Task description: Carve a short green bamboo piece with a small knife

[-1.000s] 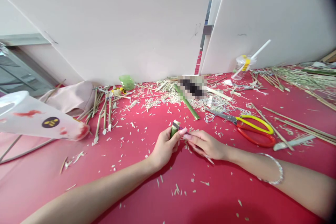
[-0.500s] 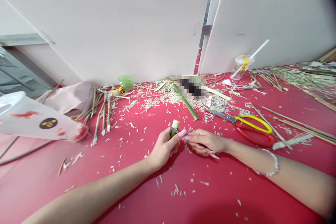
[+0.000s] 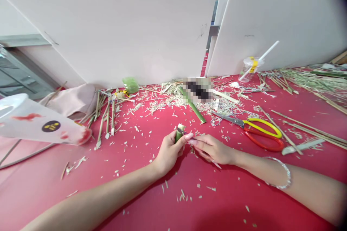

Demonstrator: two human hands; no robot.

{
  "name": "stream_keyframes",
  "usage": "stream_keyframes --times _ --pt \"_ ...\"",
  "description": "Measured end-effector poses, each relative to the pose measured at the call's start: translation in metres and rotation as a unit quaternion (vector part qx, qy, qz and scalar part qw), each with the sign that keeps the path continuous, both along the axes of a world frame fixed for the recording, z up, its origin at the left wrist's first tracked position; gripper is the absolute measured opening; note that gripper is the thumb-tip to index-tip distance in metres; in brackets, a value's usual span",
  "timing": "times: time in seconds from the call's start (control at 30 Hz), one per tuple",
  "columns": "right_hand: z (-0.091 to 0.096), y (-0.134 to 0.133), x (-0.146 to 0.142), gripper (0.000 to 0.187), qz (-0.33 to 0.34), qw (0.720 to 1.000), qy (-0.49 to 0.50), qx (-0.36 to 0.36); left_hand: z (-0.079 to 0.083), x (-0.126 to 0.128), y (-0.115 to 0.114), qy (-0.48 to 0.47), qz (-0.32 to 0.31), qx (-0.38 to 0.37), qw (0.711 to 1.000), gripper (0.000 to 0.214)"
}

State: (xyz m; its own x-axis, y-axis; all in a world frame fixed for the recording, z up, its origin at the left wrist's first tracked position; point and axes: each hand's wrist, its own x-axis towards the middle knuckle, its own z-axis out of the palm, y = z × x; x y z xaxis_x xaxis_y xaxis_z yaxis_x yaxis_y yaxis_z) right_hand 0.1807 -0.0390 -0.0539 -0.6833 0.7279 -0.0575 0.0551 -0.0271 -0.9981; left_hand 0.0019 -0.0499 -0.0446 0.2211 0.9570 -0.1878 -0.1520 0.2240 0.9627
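Note:
My left hand (image 3: 169,151) is closed round a short green bamboo piece (image 3: 179,133), held upright with its pale cut end on top. My right hand (image 3: 213,148) is closed on a small knife (image 3: 187,134) whose blade meets the top of the piece beside my left thumb. Both hands rest low on the red table cover (image 3: 173,195), near its middle. Pale shavings lie scattered all round them.
Scissors with yellow and red handles (image 3: 257,133) lie to the right, a longer green bamboo stick (image 3: 193,108) behind. Thin carved sticks (image 3: 107,115) lie at the left beside a white cone (image 3: 35,124). A plastic cup with straw (image 3: 251,66) stands by white boards.
The blade has shifted slightly at the top of the bamboo piece, and the right hand has turned a little. The left hand has stayed in place.

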Motion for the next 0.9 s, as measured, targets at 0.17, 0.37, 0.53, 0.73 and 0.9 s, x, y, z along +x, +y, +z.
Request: stream_keyframes --times 0.17,0.37,0.53,0.73,0.9 --pt "-0.002 0.006 0.002 0.04 0.037 0.998 0.033 -0.034 0.0 0.0 0.001 0.011 -0.019 0.017 1.0 0.051" --pt "-0.003 0.015 0.008 0.044 0.116 0.987 0.044 -0.103 0.002 -0.002 -0.002 -0.005 -0.054 0.017 0.998 0.048" --pt "0.0 0.017 0.008 0.044 0.135 0.982 0.052 -0.124 0.001 -0.003 -0.002 -0.011 -0.062 0.021 0.998 0.05" --pt "-0.004 0.014 0.007 0.045 0.104 0.988 0.05 -0.099 0.002 -0.003 0.001 -0.004 -0.049 0.005 0.999 0.054" --pt "-0.001 0.008 0.005 0.047 0.057 0.998 0.008 -0.038 0.003 -0.002 0.0 0.008 -0.028 -0.004 1.0 0.057"
